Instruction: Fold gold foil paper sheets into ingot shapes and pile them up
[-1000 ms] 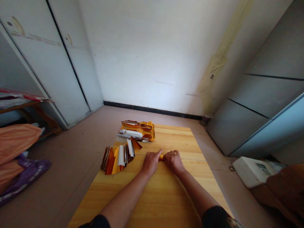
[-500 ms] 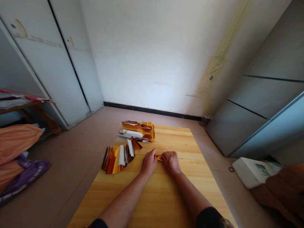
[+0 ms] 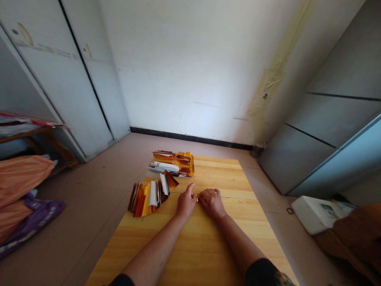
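While both hands (image 3: 199, 201) pinch foil (image 3: 197, 196), table (image 3: 208, 246) lies open.

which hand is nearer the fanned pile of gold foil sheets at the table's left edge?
Left. The left hand lies just right of the fanned pile of gold foil sheets; the right hand is farther right.

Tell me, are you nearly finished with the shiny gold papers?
Cannot tell how near. A folded-looking gold bundle lies at the table's far edge. Left hand and right hand pinch one small gold piece. A fanned gold stack waits beside them.
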